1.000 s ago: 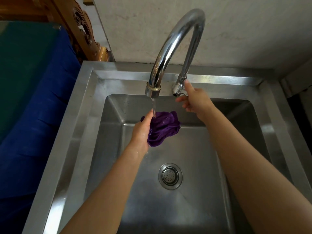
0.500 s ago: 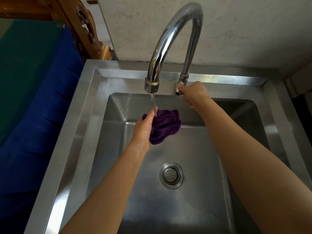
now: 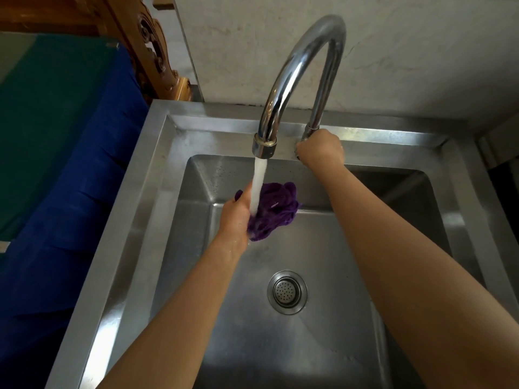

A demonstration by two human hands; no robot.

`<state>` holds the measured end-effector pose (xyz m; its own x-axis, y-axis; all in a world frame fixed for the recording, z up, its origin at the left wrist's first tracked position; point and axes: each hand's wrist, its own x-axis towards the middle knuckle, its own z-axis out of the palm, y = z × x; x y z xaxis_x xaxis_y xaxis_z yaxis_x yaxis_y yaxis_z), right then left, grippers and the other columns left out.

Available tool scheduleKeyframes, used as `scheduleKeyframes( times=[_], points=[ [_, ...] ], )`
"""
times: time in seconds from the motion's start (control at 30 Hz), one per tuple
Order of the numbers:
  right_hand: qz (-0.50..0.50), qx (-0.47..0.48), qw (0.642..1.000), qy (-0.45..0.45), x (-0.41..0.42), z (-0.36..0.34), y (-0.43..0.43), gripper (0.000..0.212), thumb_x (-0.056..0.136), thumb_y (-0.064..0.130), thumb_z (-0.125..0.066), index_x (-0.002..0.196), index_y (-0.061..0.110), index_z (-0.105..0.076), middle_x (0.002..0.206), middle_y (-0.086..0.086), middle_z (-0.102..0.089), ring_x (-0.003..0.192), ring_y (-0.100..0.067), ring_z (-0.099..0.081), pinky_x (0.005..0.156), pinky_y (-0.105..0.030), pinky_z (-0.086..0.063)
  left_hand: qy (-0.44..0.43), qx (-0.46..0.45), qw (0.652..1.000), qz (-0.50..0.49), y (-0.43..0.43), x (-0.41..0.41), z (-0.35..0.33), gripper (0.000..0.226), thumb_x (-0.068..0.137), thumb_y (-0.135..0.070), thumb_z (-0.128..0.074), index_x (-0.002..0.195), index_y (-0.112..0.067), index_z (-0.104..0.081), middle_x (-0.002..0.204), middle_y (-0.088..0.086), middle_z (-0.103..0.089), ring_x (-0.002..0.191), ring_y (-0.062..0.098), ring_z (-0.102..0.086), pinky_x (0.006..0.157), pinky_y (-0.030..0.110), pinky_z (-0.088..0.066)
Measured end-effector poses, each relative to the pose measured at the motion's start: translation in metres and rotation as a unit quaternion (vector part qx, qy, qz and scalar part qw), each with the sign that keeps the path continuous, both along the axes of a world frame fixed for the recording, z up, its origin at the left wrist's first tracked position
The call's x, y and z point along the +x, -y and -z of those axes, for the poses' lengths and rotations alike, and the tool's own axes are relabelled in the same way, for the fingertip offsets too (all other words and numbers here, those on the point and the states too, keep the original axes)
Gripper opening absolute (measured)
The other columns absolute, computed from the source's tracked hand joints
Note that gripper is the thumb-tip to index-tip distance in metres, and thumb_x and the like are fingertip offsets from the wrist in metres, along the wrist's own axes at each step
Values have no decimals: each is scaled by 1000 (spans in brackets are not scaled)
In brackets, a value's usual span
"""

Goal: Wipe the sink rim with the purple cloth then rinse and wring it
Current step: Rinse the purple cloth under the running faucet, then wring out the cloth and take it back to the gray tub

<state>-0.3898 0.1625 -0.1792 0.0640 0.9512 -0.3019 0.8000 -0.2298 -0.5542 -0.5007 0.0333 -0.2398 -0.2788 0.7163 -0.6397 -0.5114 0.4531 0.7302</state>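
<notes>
Left grip fisted on bunched purple cloth under white stream; right grip clenched at chrome faucet base.

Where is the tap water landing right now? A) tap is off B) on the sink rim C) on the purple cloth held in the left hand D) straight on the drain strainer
C: the white stream falls from the faucet spout onto the bunched purple cloth in the left hand, above the drain strainer.

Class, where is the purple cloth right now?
The purple cloth is bunched in the left hand, under the tap's running water, above the sink basin.
</notes>
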Motion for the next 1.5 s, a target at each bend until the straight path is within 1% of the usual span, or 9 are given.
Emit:
scheduleKeyframes(
  times=[0.1,0.3,0.67,0.83,1.07,1.2,1.3,1.4,1.5],
  points=[
    [6,-6,1000,-29,3,3,0,26,91,19,-48,110,5,-59,93,-9,-57,82,-25,-56,67,-30,-42,25,9,1000,-1,3,3,1,33,76,-38,-71,90,-8,-66,79,8,-72,76,26,-71,68,38,-58],
    [31,-25,991,-132,14,14,1,32,91,24,-53,63,15,-42,65,-2,-46,57,-14,-44,55,-29,-40,33,10,999,-1,7,5,7,34,75,-43,-70,91,-13,-69,91,11,-72,93,31,-68,89,49,-53],
    [69,-40,964,-256,22,28,12,41,89,37,-56,57,16,-43,57,-3,-41,50,-14,-35,49,-28,-31,19,-1,1000,-5,7,4,5,31,73,-47,-70,80,-17,-69,89,8,-73,91,30,-69,86,44,-54],
    [74,-58,933,-347,28,30,21,37,93,33,-52,61,17,-43,52,1,-37,42,-8,-29,43,-22,-27,37,2,999,-4,7,1,3,37,73,-45,-71,91,-14,-67,101,12,-72,90,29,-70,85,43,-55],
    [58,-77,904,-416,34,39,27,35,95,43,-43,74,17,-54,54,0,-44,46,-10,-36,49,-26,-30,-16,-10,1000,-14,2,0,-4,21,75,-33,-74,76,-14,-65,73,6,-70,71,27,-70,70,40,-58],
    [86,-116,895,-422,35,41,46,56,92,62,-18,98,22,-58,92,-8,-68,88,-22,-63,81,-36,-50,-24,3,1000,-20,-1,0,-5,24,75,-33,-73,80,-11,-67,80,10,-71,77,30,-70,75,46,-58],
    [25,-181,878,-442,29,62,91,66,89,66,-7,117,30,-55,124,-7,-61,115,-24,-57,93,-45,-49,7,11,999,-36,-3,2,0,39,77,-35,-70,100,-5,-65,96,14,-71,87,34,-69,78,49,-57],
    [-6,-156,885,-439,21,67,115,48,94,57,-28,129,33,-49,125,-1,-61,107,-19,-63,81,-44,-57,-23,2,999,-38,-2,5,12,35,81,-37,-63,96,-6,-64,93,14,-71,81,30,-70,71,39,-56],
    [-86,6,950,-300,17,61,118,37,93,35,-50,129,26,-50,121,-3,-62,107,-19,-61,93,-42,-50,-45,-16,998,-51,-1,6,23,31,87,-40,-54,74,-14,-64,73,6,-69,70,21,-66,69,33,-54]
  ],
)
